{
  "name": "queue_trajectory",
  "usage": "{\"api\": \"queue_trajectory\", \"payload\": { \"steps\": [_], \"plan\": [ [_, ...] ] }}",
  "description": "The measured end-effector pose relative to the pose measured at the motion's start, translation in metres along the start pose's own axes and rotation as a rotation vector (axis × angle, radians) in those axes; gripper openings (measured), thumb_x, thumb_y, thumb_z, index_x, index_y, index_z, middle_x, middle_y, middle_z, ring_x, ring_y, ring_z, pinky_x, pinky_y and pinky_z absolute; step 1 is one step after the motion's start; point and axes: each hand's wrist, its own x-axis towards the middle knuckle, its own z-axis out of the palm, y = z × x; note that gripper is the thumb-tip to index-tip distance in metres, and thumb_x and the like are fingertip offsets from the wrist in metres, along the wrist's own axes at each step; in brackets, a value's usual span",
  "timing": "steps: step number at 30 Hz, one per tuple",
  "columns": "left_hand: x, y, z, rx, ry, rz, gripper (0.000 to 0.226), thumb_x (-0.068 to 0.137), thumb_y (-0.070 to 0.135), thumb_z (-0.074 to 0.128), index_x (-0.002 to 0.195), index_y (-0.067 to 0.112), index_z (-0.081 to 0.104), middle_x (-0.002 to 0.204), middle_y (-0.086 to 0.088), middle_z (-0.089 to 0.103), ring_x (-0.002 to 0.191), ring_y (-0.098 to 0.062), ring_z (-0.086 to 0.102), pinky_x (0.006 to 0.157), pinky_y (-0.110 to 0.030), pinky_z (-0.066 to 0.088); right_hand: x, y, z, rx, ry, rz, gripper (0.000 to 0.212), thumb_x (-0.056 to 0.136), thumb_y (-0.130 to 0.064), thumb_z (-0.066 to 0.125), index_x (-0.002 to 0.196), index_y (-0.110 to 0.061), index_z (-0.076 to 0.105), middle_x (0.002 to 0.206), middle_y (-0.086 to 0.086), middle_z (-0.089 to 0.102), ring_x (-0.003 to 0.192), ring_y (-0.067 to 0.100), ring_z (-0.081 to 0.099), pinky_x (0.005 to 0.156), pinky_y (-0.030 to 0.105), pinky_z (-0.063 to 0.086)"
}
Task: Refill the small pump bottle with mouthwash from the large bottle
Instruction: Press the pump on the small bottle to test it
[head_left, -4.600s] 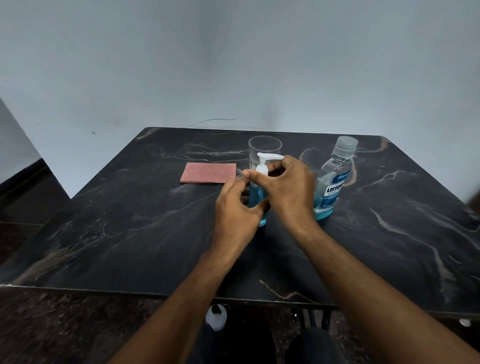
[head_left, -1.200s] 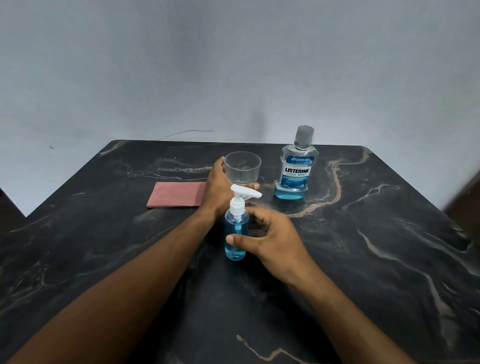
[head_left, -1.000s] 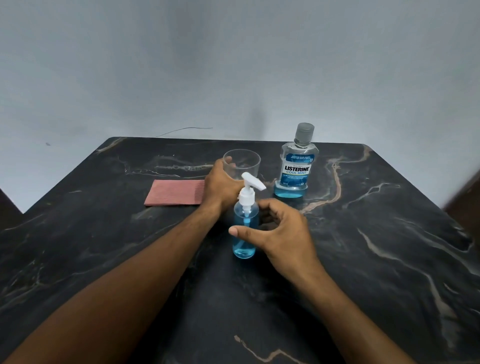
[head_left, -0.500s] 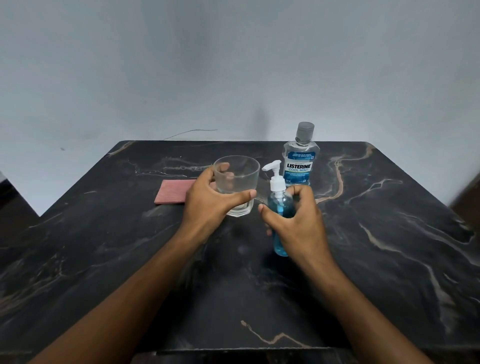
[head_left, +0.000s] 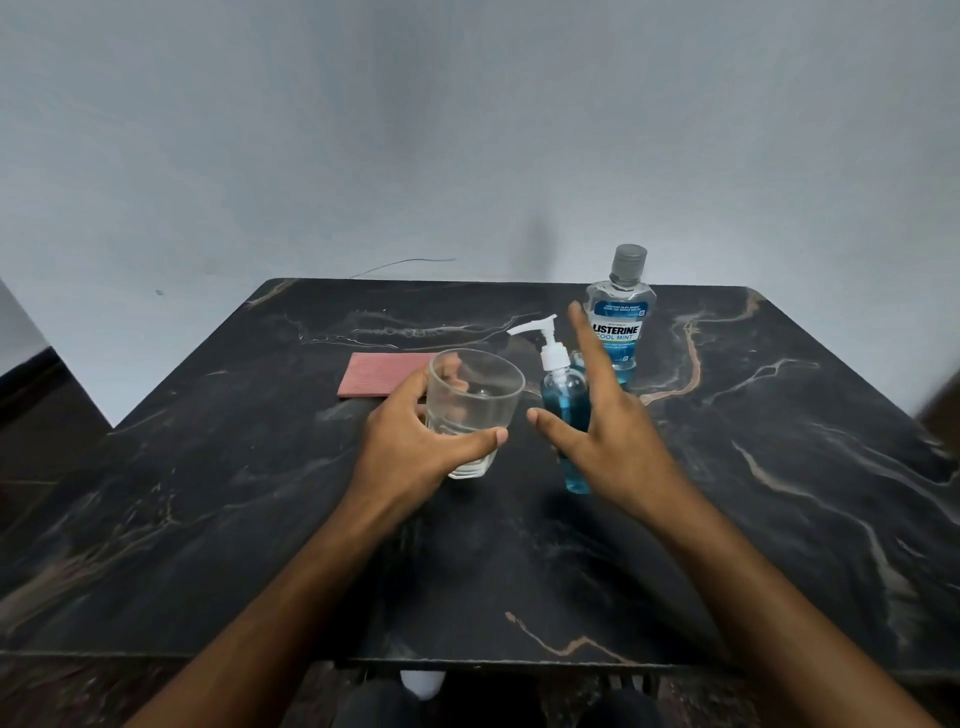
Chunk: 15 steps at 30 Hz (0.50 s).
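On the veined black marble bench (head_left: 779, 467), the left hand (head_left: 410, 457) grips a clear faceted glass tumbler (head_left: 470, 410). The right hand (head_left: 613, 441), fingers spread and holding nothing, fronts the upright blue-filled small pump bottle (head_left: 563, 395). The capped Listerine bottle (head_left: 621, 317) stands behind, near the far edge.

On the desk (head_left: 260, 519), the near half and the whole right side lie bare, giving hands open passage. The middle is crowded: the glass (head_left: 470, 410), held by the left hand (head_left: 410, 457), stands just beside the small pump bottle (head_left: 563, 400), with a narrow gap between. The right hand (head_left: 608, 441), fingers spread, screens the pump bottle from the right. Behind stand the large bottle (head_left: 618, 317) and a pink cloth (head_left: 384, 374).
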Motion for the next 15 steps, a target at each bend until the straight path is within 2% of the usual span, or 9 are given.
{"api": "queue_trajectory", "payload": {
  "steps": [2, 5, 7, 10, 13, 15],
  "plan": [
    [-0.001, 0.0, 0.0, -0.006, -0.007, -0.001, 0.087, 0.05, 0.048, 0.091, 0.131, 0.032, 0.063, 0.117, 0.013, 0.074, 0.107, -0.008, 0.071, 0.093, -0.034, 0.06, 0.002, -0.001, -0.001, -0.021, -0.004, -0.017, 0.107, 0.087, -0.02, 0.074, 0.149, -0.059, -0.002, 0.123, -0.026, 0.059, 0.081, -0.012, 0.064, 0.086, 0.014, 0.052],
    [-0.004, 0.001, 0.0, 0.023, -0.027, 0.013, 0.087, 0.05, 0.05, 0.09, 0.131, 0.033, 0.063, 0.117, 0.015, 0.073, 0.107, -0.004, 0.07, 0.092, -0.028, 0.058, 0.005, 0.002, -0.002, 0.016, 0.0, -0.063, 0.105, 0.08, -0.009, 0.077, 0.149, -0.058, 0.015, 0.12, -0.027, 0.057, 0.086, -0.018, 0.061, 0.076, 0.001, 0.046],
    [-0.005, 0.002, 0.0, 0.028, -0.033, 0.017, 0.085, 0.051, 0.046, 0.091, 0.13, 0.032, 0.063, 0.115, 0.014, 0.074, 0.105, -0.003, 0.07, 0.092, -0.026, 0.058, 0.006, 0.004, -0.003, 0.042, -0.012, -0.07, 0.103, 0.077, -0.002, 0.075, 0.146, -0.057, 0.023, 0.125, -0.033, 0.048, 0.095, -0.02, 0.058, 0.073, 0.0, 0.046],
    [-0.004, 0.002, 0.0, 0.029, -0.033, 0.02, 0.081, 0.054, 0.039, 0.093, 0.13, 0.031, 0.064, 0.113, 0.013, 0.074, 0.104, -0.002, 0.07, 0.091, -0.024, 0.057, 0.007, 0.006, -0.003, 0.032, -0.041, -0.075, 0.106, 0.074, 0.001, 0.072, 0.145, -0.059, 0.023, 0.126, -0.044, 0.037, 0.101, -0.014, 0.058, 0.07, 0.001, 0.047],
    [-0.004, 0.002, 0.001, 0.031, -0.047, 0.025, 0.081, 0.055, 0.039, 0.093, 0.13, 0.032, 0.063, 0.114, 0.013, 0.074, 0.104, -0.001, 0.069, 0.089, -0.02, 0.055, 0.01, 0.006, -0.003, 0.002, -0.041, -0.084, 0.108, 0.073, 0.002, 0.071, 0.146, -0.06, 0.021, 0.138, -0.023, 0.045, 0.101, -0.006, 0.061, 0.074, 0.004, 0.049],
    [-0.004, 0.002, 0.001, 0.031, -0.046, 0.025, 0.08, 0.055, 0.039, 0.092, 0.129, 0.032, 0.063, 0.113, 0.014, 0.074, 0.102, 0.001, 0.07, 0.085, -0.016, 0.054, 0.011, 0.006, -0.003, -0.032, -0.035, -0.095, 0.11, 0.074, 0.001, 0.071, 0.146, -0.063, 0.017, 0.14, -0.015, 0.044, 0.1, -0.006, 0.061, 0.074, 0.003, 0.049]
  ]
}}
